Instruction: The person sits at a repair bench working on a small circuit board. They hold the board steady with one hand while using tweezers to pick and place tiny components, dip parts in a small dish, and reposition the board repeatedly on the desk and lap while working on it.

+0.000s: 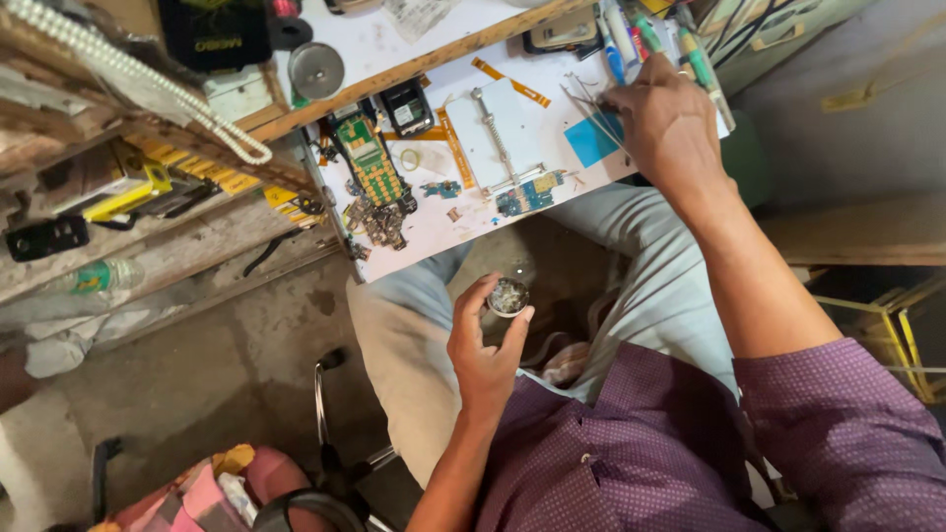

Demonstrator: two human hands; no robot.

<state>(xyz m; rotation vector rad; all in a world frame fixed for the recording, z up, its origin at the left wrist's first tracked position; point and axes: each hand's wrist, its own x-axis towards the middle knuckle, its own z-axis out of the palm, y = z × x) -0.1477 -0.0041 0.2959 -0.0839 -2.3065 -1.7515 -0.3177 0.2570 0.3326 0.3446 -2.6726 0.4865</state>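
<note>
My left hand (pixel 483 340) is over my lap, below the workbench edge, holding a small round container (pixel 509 296) filled with tiny metallic bits between thumb and fingers. My right hand (pixel 665 123) rests on the white workbench (pixel 448 222) at its right side, fingers closed on thin metal tweezers (pixel 596 110) whose tips lie near a blue square patch (pixel 594 141). A metal board holder (pixel 498 138) and a small blue circuit board (pixel 527 194) sit left of that hand.
A green keypad circuit board (pixel 367 158), a pile of small dark parts (pixel 379 222), orange flex strips and a black phone part (pixel 407 103) lie on the bench's left. Pens and tools (pixel 650 39) stand at the back right. Cluttered wooden shelves (pixel 118 187) are at left.
</note>
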